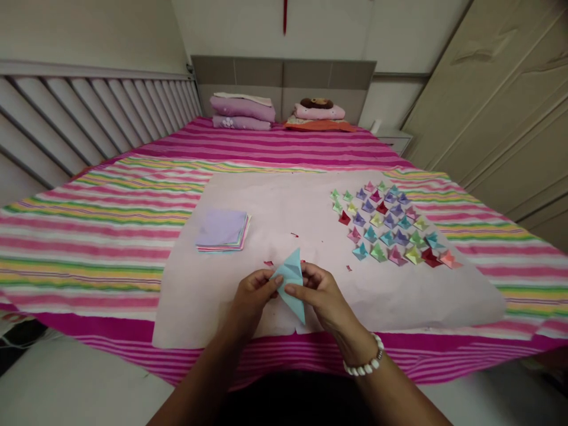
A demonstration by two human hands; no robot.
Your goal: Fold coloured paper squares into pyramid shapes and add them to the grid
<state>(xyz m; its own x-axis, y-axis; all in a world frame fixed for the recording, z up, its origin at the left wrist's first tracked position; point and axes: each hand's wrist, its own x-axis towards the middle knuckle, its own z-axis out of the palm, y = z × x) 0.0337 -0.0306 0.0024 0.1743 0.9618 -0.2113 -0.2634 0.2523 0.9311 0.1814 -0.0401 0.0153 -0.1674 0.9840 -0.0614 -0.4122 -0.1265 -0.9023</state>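
Observation:
A light blue sheet of origami paper [291,300], partly folded to a pointed shape, is held up between both hands above the large white sheet [275,207]. My left hand [252,296] pinches its left edge, thumb on the near face. On the other side, my right hand [326,296] grips the right edge with its thumb lying across the front. The fingers behind the paper are partly hidden. A stack of coloured square paper [222,228], lavender on top, lies to the left. Several small folded paper boats [388,222] in many colours stand in rows on the right.
Small red paper scraps [349,268] lie around the hands. A striped bedspread [102,236] spreads under the white sheet. At the far end are folded purple bedding [242,109] and a pink pile [319,112] before the headboard. A slatted rail [102,112] borders the left.

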